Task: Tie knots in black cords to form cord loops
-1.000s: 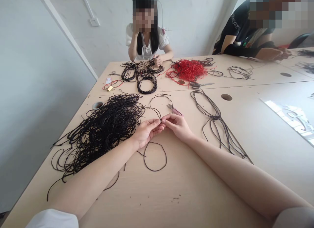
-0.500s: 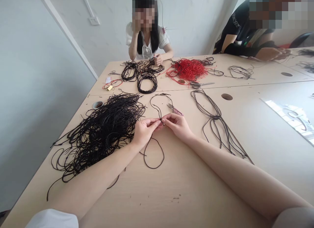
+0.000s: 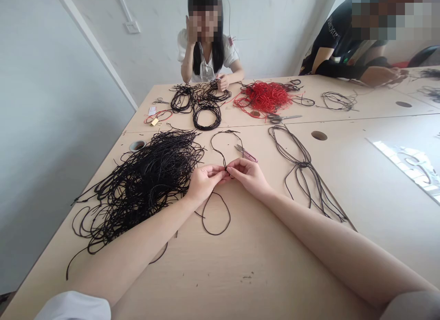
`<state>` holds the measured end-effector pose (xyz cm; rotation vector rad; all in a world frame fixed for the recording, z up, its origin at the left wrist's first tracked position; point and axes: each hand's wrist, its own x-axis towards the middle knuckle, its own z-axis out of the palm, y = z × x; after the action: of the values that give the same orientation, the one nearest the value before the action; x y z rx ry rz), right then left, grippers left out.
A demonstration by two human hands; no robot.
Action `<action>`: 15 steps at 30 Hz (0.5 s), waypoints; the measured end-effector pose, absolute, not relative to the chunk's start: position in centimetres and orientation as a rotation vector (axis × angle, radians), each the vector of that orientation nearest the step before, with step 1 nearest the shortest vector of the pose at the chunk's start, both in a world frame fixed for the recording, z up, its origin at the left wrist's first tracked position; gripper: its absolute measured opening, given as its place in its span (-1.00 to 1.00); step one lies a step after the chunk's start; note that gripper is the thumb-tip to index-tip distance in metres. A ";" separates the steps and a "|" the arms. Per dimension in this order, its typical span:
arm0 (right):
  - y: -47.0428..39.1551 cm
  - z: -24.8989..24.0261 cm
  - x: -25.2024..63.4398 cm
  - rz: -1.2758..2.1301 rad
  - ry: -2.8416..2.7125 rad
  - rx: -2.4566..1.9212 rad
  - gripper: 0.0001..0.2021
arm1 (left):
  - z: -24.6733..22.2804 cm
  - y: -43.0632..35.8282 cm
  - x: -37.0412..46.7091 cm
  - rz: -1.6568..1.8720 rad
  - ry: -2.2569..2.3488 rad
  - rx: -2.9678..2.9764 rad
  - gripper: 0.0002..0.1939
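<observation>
The left hand and right hand meet above the table, each pinching a thin black cord between thumb and fingers — a loop arches out beyond the fingertips, and another shows on the near side below the left hand. A heap of black cords spreads beside the left hand, pink-handled scissors lie just past the right, and a tied cord bundle rests farther right.
</observation>
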<state>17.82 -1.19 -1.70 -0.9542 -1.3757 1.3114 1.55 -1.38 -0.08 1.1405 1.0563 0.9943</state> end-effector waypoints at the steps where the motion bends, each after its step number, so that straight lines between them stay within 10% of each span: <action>1: -1.2 -1.7 17.8 1.311 -1.382 -0.955 -0.78 | -0.1 -1.4 1.5 1.001 1.049 1.142 -0.66; 15: -1.4 -1.3 17.8 1.223 -1.464 -1.012 -0.90 | -0.5 -1.5 1.5 1.050 0.996 1.190 -0.70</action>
<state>17.80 -1.38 -1.33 -1.0122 -1.4641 1.2232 1.47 -1.53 -0.51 1.1905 0.9965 1.0496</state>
